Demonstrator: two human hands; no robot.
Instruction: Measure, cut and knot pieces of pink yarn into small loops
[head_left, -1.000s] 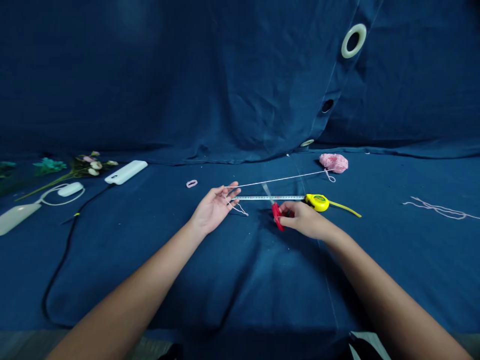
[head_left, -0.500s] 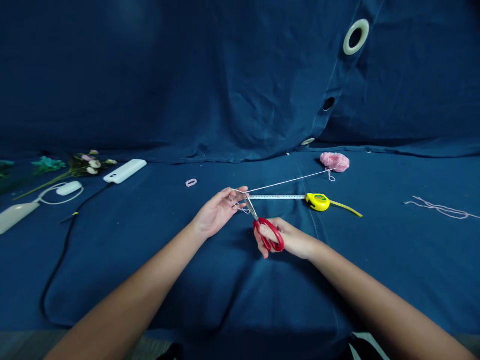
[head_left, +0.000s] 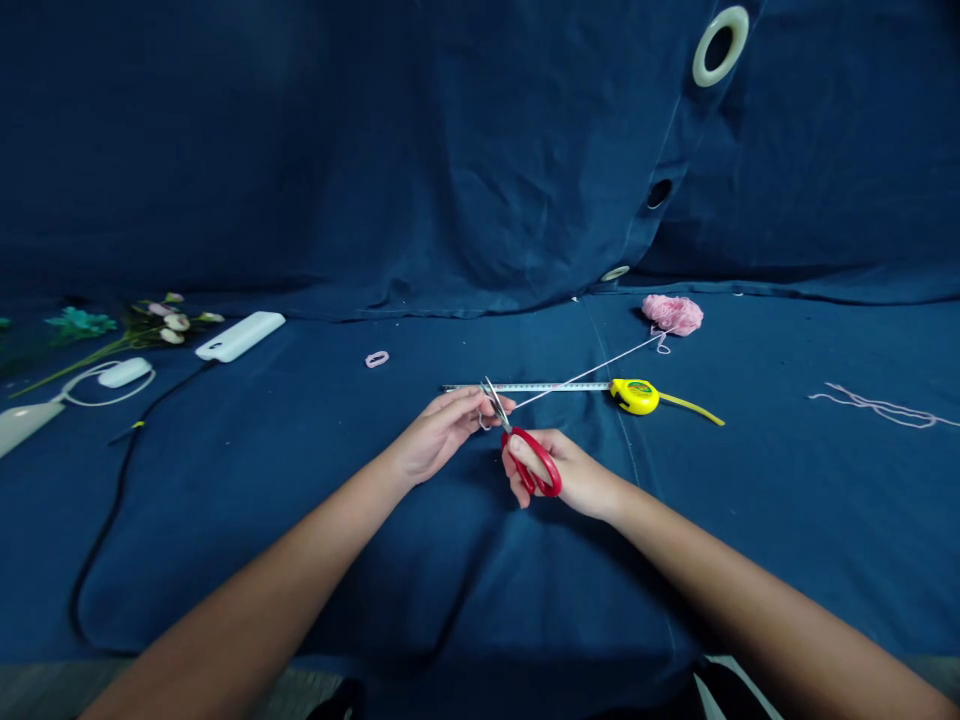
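My left hand pinches pink yarn, which runs taut to a pink yarn ball at the back right. A short loop of it hangs below the fingers. My right hand grips red-handled scissors, their blades parted at my left fingertips. Whether the yarn lies between the blades I cannot tell. Just behind the hands, a yellow tape measure lies with its white blade drawn out to the left, the yarn crossing above it.
A small pink yarn loop lies left of the tape. Cut yarn strands are at the far right. To the left are a white device with a black cable, artificial flowers and a white corded item. A blue curtain hangs behind.
My left hand has shifted slightly toward me and turned, bringing the yarn lower across the tape. The scissor blades have opened wider, and more of the tape's left end shows.
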